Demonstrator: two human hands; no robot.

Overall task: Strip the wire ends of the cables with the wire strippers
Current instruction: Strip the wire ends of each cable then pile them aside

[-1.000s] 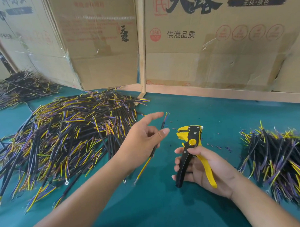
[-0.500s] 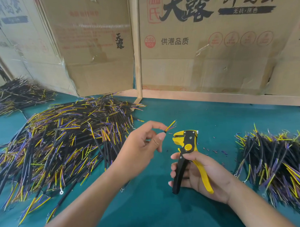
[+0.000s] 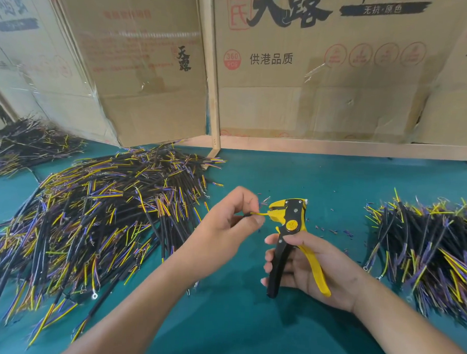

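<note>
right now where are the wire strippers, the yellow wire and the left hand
wire strippers (image 3: pixel 291 226), head view, on the yellow pivot
yellow wire (image 3: pixel 260 213), head view, on its bare stretch
left hand (image 3: pixel 225 227), head view, on its back

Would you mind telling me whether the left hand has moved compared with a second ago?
Yes. The left hand has brought its cable rightward, away from the big cable pile, so the yellow wire end now meets the wire strippers in the right hand.

yellow-and-black wire strippers (image 3: pixel 291 226) stand upright, a cable's yellow wire end (image 3: pixel 260 213) in their jaws.
</note>
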